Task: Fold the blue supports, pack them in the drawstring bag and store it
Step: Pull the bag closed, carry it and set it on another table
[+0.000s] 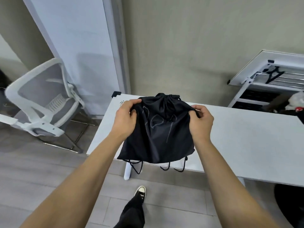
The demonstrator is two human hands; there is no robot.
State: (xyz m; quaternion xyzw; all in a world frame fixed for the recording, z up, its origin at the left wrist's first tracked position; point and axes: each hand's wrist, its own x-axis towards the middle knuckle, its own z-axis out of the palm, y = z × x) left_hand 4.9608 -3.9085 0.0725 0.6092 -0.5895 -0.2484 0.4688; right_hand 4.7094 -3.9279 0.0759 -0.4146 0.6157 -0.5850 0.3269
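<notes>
A black drawstring bag [158,132] with a faint grey outline print lies on the left end of the white table [246,145]. Its mouth is gathered at the far end, and its cords hang over the table's near edge. My left hand [125,120] grips the bag's left upper side. My right hand [200,123] pinches the fabric and a cord at the right upper side. No blue supports are visible; whether they are inside the bag cannot be seen.
A white mesh office chair [42,102] stands to the left on the wood floor. A white shelf rack [269,83] holding dark items is at the back right. My foot in a black sneaker [140,193] is below the table edge.
</notes>
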